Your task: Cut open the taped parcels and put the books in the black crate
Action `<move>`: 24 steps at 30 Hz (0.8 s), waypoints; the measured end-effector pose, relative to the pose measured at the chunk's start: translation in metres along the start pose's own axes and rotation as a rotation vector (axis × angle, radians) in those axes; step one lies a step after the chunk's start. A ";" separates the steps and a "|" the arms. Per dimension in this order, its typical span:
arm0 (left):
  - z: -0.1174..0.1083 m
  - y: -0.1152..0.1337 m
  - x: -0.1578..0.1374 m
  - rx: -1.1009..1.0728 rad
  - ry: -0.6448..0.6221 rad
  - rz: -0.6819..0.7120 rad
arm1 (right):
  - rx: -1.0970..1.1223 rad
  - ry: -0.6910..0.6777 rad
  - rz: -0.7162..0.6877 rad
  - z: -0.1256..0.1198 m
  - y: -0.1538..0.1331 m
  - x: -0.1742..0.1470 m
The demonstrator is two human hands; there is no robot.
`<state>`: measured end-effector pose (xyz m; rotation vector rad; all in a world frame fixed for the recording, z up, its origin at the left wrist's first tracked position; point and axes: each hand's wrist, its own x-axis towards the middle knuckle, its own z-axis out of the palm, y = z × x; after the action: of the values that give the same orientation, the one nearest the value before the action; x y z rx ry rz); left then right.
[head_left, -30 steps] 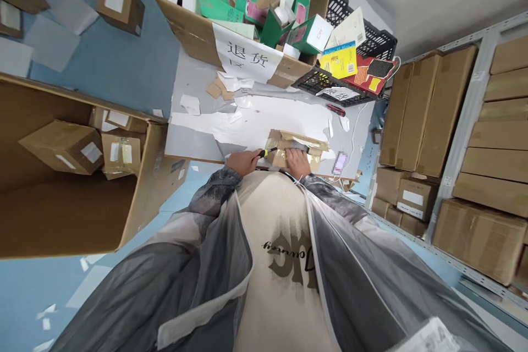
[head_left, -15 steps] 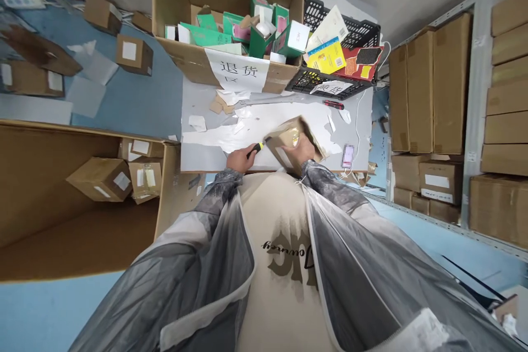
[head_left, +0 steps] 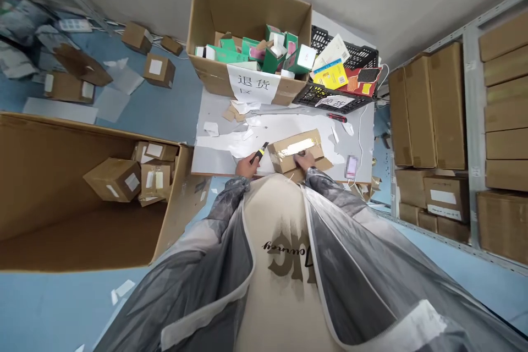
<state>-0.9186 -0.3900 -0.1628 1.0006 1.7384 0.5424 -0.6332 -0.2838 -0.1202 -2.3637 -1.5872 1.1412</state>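
In my left hand (head_left: 246,167) is a utility knife (head_left: 259,152) with a black and yellow body, pointing up and to the right. The fingers are wrapped around its handle. Just right of it, a small brown cardboard box (head_left: 284,160) lies on the white table, a glossy strip of tape reflecting light on its upper face. A flap sticks out at its near right side. My right hand (head_left: 306,160) grips the box at its near edge, fingertips partly hidden against the cardboard.
Behind stand a large carton (head_left: 210,74) of green boxes and a black crate (head_left: 305,94) of packets. A red knife (head_left: 337,117), paper scraps and a phone (head_left: 351,167) lie on the table. Left is a big open carton (head_left: 165,231); right, a shelf (head_left: 474,93) of boxes.
The small box has turned from a tilted position to lie flatter, its taped face up. My right hand has moved to its near edge. The whole view has shifted slightly.
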 end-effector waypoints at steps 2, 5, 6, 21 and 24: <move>0.004 -0.002 -0.006 -0.018 -0.006 -0.003 | -0.382 0.014 -0.024 0.001 0.002 -0.007; 0.012 -0.004 -0.017 -0.039 -0.044 0.007 | -0.717 -0.027 -0.108 -0.006 -0.003 -0.011; 0.014 -0.005 -0.021 -0.036 -0.052 0.018 | -0.779 -0.032 -0.180 -0.009 -0.005 -0.012; 0.015 -0.006 -0.021 0.235 -0.055 0.190 | -1.112 -0.353 -0.807 -0.024 -0.094 0.027; 0.011 -0.009 -0.023 0.401 -0.059 0.269 | -1.145 -0.354 -0.731 -0.033 -0.106 0.029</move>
<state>-0.9088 -0.4144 -0.1610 1.5323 1.7058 0.3305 -0.6891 -0.2001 -0.0650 -1.5168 -3.4782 0.5053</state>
